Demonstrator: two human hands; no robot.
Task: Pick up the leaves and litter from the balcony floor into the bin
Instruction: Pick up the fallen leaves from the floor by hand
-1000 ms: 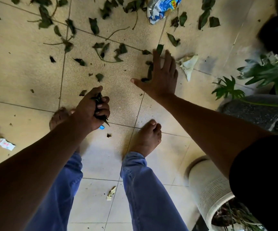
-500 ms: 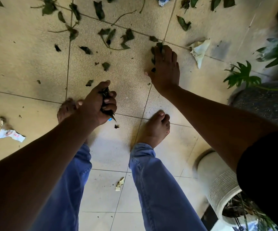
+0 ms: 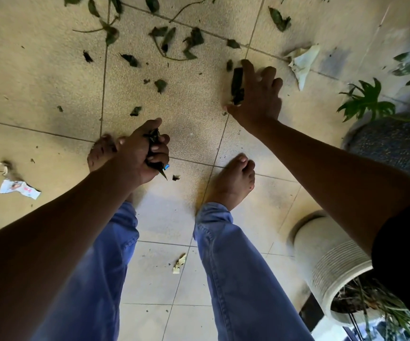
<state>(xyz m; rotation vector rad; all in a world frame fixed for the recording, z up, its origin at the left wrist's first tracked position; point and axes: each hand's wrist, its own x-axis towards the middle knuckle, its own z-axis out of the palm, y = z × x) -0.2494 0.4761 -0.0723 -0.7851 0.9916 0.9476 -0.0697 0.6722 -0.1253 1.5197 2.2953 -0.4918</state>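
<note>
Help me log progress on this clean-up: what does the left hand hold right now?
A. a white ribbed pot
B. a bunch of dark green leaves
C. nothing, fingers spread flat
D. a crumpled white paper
B: the left hand is curled round a bunch of dark green leaves, whose tips stick out above and below the fist.

A single wide-angle head-worn view looks steeply down from standing height at the beige speckled tiled floor. The person's forearms enter from the lower corners, blue-trousered legs fill the bottom centre, and the right edge, seemingly blurred, catches a white ribbed plant pot.
</note>
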